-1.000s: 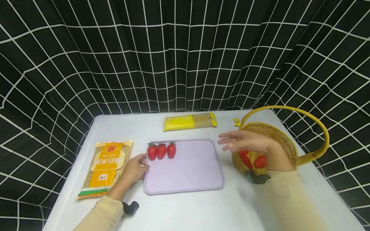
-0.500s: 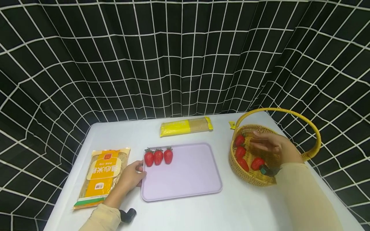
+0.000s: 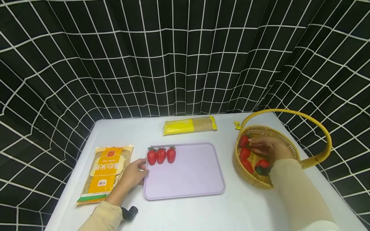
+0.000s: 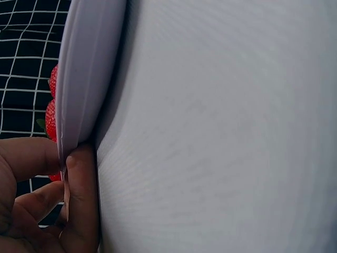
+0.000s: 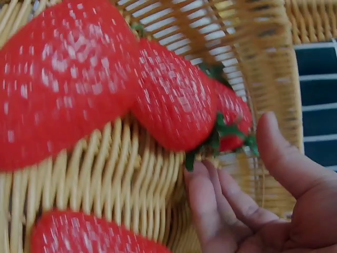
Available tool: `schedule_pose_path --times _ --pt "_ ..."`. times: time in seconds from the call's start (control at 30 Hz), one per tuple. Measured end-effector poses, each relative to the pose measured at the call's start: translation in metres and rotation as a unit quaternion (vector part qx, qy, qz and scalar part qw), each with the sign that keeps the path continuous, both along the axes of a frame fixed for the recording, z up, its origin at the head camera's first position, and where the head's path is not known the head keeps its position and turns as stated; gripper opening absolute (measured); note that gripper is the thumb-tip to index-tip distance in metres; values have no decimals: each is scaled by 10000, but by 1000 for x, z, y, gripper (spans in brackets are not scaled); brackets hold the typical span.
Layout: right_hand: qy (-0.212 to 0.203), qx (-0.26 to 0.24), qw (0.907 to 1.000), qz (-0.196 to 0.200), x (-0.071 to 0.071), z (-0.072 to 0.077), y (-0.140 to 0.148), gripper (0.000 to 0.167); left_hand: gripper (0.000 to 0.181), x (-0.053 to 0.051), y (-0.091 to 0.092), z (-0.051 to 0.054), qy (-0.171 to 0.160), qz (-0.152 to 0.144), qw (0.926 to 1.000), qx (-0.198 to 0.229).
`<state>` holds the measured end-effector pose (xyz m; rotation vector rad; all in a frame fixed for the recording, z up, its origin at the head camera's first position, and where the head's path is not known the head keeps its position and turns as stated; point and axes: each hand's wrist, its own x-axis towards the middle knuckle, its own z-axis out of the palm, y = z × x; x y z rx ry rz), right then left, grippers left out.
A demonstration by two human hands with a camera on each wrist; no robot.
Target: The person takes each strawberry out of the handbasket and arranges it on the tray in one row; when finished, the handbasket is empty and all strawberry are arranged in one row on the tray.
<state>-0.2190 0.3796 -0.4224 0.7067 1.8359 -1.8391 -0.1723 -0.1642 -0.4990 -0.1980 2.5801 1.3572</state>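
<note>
My left hand [image 3: 133, 175] pinches the left rim of a pale lilac tray [image 3: 185, 179], thumb on one side and fingers on the other in the left wrist view. Three red strawberries [image 3: 161, 155] stand in a row at the tray's upper left, leaves away from me. Inside a wicker basket [image 3: 251, 182] on the right is my right hand [image 3: 267, 147]. Its thumb is spread from its fingers near the green leaves of a strawberry [image 5: 231, 113] at the basket wall. Several strawberries [image 3: 245, 153] lie in the basket, one partly hidden by the wrist camera.
A yellow noodle pack [image 3: 190, 125] lies beyond the tray. To the left is an orange and clear food bag [image 3: 105, 173], beside my left forearm. The basket's tall handle [image 3: 315, 123] arches over its right side. A small yellow packet [image 3: 237, 125] lies behind the basket.
My right hand has gone from above the basket's left rim down into the basket, then toward the strawberry at its far left. The left hand stays on the tray; the head view shifts slightly.
</note>
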Motion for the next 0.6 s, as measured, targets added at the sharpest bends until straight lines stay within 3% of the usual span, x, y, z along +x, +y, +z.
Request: schedule_pose_path --times 0.13,0.23,0.6 --pt "65 706 9962 513 -9 1 -8 13 55 0 2 1 13 -24 10000 33" --pt "-47 1025 9935 490 -11 1 -13 12 55 1 3 2 41 -39 10000 53" --pt "268 1208 9910 515 -6 0 -14 15 55 1 6 3 108 -33 9999 60"
